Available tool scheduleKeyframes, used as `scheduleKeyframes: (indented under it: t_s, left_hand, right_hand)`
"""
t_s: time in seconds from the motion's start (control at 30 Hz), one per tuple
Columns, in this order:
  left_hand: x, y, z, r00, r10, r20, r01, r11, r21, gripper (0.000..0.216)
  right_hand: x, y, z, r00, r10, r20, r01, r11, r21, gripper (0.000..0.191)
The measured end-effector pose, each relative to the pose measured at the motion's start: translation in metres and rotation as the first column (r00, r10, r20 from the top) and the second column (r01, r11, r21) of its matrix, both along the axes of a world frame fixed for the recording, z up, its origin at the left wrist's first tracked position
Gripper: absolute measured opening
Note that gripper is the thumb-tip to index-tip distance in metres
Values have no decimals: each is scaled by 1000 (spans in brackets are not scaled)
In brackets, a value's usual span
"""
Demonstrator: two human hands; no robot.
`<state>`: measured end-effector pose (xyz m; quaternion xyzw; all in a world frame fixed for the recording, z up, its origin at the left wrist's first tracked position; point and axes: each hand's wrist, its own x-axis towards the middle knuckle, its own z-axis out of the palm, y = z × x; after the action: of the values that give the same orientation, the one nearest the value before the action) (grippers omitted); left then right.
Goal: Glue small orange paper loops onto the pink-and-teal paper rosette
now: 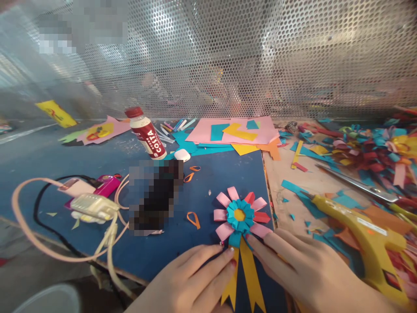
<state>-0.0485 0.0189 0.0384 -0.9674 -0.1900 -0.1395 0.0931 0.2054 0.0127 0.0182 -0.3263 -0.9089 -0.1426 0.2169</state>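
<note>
A paper rosette (239, 214) lies on the blue tabletop, with pink and red loops around a blue pleated ring and a yellow centre. Two yellow paper tails (250, 278) with notched ends hang below it. My left hand (195, 276) rests flat at its lower left, fingertips touching the left tail. On the other side, my right hand (296, 265) lies with fingers stretched out, their tips at the rosette's lower edge beside the right tail. Neither hand grips anything that I can see; my left thumb is hidden.
To the right are a yellow glue gun (361, 230), scissors (361, 184) and a pile of paper scraps (371, 148). Farther back stand a Costa bottle (146, 134) and pink sheets (208, 130). Cables and a power strip (93, 206) sit at left, orange loops (193, 220) nearer.
</note>
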Motion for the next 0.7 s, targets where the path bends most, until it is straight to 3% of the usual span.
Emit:
scheduleKeyframes:
  t_s: [0.2,0.4,0.53,0.7]
  left_hand:
    - [0,2,3,1000,-6,-15,6,1000,-7,33]
    - [2,-2,-3,999,9,34,-8,1000,-23,35]
    - [4,-2,-1,998,27,65,-26,999,-18,34]
    - [7,2,-3,993,20,121,-21,1000,8,32]
  right_hand:
    - [-3,0,-1,998,-11,-59,11,1000,6,26]
    - [-2,4,27,952,-177,-249,138,977,-165,25]
    - [-3,11,38,967,-204,-154,174,966,-189,29]
    - [-14,17,27,971,-230,-66,218,964,-154,39]
